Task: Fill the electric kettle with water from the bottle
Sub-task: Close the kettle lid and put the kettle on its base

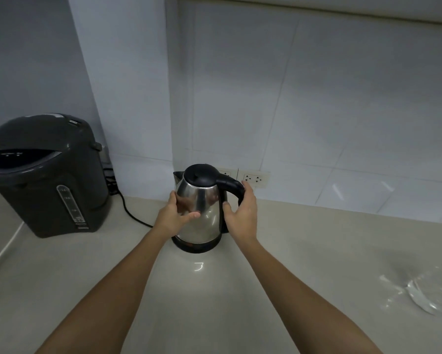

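A steel electric kettle [204,213] with a black lid and black handle stands upright on its black base, near the back wall of the counter. Its lid is down. My left hand [175,215] cups the kettle's left side, thumb across the front of the steel body. My right hand [241,213] wraps around the black handle on the right side. No water bottle shows in the head view.
A dark grey thermo pot [46,175] stands at the left, with a black cord [133,215] running behind it. Wall sockets [255,178] sit just behind the kettle. Crumpled clear plastic [414,295] lies on the beige counter [214,302] at the right.
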